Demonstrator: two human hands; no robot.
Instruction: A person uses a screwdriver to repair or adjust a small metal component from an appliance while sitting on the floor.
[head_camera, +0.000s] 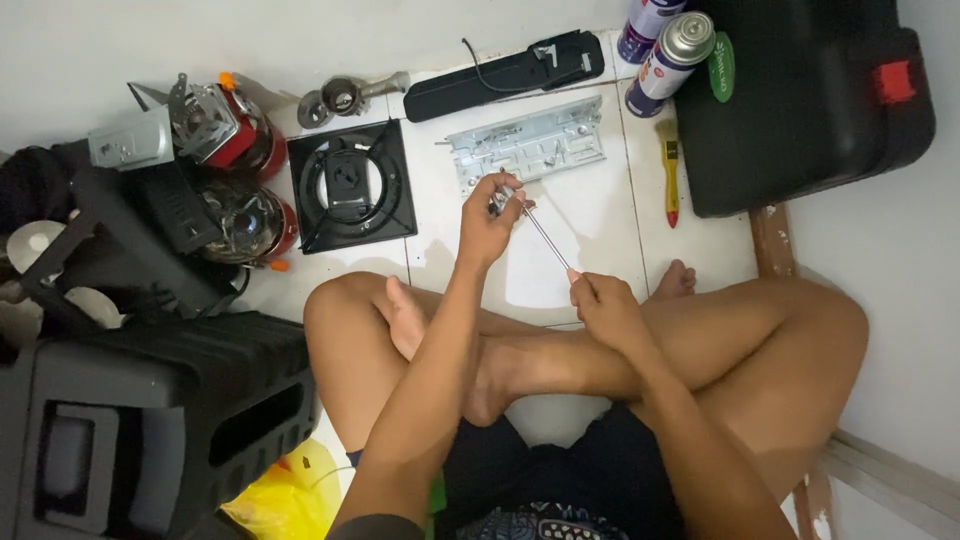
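I sit cross-legged on a white tiled floor. My left hand (488, 215) pinches a small metal part (500, 200) at the tip of a thin screwdriver shaft (547, 238). My right hand (603, 305) grips the screwdriver's handle end; the shaft slants up-left between both hands. Just beyond my left hand lies a grey metal plate (530, 148) with small parts on it.
A black square burner grate (350, 185) lies left of the plate, with a long black cover (515, 72) behind it. Two spray cans (672, 52), a yellow brush (670, 170) and a black case (810, 100) sit right. Red gas canisters (245, 140) and a black stool (140, 420) crowd the left.
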